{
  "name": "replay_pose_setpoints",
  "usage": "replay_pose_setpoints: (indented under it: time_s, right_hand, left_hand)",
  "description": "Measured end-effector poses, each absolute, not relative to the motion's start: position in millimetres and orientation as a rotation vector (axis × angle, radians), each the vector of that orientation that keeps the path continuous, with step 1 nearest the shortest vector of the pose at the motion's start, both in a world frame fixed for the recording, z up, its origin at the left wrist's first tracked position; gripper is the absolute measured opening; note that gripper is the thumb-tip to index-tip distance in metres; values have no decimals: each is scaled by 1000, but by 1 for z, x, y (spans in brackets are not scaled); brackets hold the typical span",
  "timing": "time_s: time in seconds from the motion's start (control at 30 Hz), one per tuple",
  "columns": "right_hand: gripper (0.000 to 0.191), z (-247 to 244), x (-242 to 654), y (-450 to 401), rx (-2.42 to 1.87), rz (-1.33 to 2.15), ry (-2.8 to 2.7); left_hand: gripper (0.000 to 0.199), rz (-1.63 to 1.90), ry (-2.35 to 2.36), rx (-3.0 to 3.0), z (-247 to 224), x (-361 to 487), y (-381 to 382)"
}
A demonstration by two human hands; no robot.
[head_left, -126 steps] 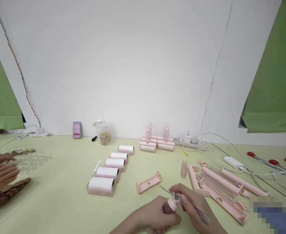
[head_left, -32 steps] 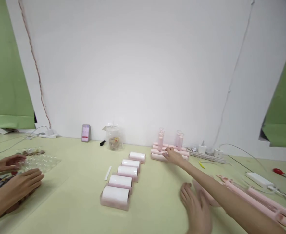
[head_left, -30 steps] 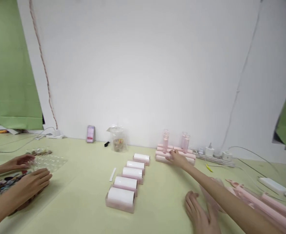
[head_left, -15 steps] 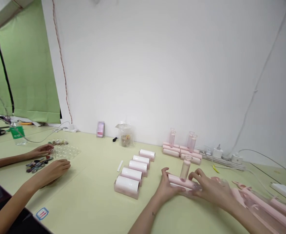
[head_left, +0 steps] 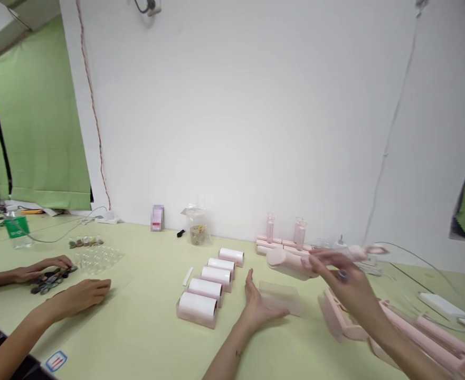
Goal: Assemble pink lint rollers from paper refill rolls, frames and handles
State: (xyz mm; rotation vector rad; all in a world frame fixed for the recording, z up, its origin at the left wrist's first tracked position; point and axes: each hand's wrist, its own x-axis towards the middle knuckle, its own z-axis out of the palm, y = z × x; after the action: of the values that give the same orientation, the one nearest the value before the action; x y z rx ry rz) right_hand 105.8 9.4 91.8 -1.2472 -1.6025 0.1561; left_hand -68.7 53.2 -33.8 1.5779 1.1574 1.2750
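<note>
My right hand (head_left: 345, 282) holds up a pink lint roller (head_left: 290, 262), tilted on its side above the table, with its handle pointing right. The grip is partly hidden and blurred. My left hand (head_left: 258, 309) rests on the table with thumb and fingers spread apart. Between them lies a see-through cover (head_left: 283, 296), smeared by motion, close against the hand. Left of that hand, several white rolls (head_left: 198, 304) in pale pink trays form a slanting row.
Against the wall stand pink rollers with upright handles (head_left: 300, 235). More pink parts (head_left: 426, 338) lie at the right, near a white power adapter (head_left: 438, 305). At the left, a co-worker's hands (head_left: 84, 295) are by dark stones (head_left: 50, 282) and a clear bubble tray (head_left: 100, 258).
My right hand has lifted the pink roller off the table and tipped it over, away from the see-through cover. My left hand has opened. The view has shifted slightly.
</note>
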Motion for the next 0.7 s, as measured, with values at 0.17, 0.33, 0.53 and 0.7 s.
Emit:
replay_pose_setpoints:
  time_s: [0.17,0.33,0.53,0.7]
  right_hand:
    - [23,59,125,-20,-904,-17,-1934]
    - [26,7,125,-13,-852,-128,-2315]
    - [46,7,166,0,-1392,-76,-2213]
    - [32,41,175,-20,-1400,351,-1822]
  left_hand:
    - [68,1385,1033,1336,-6,-71,29]
    - [64,747,571,1041,0,-75,13]
    - [39,885,594,890,-3,-77,7]
    - [40,894,653,1094,6,-79,5]
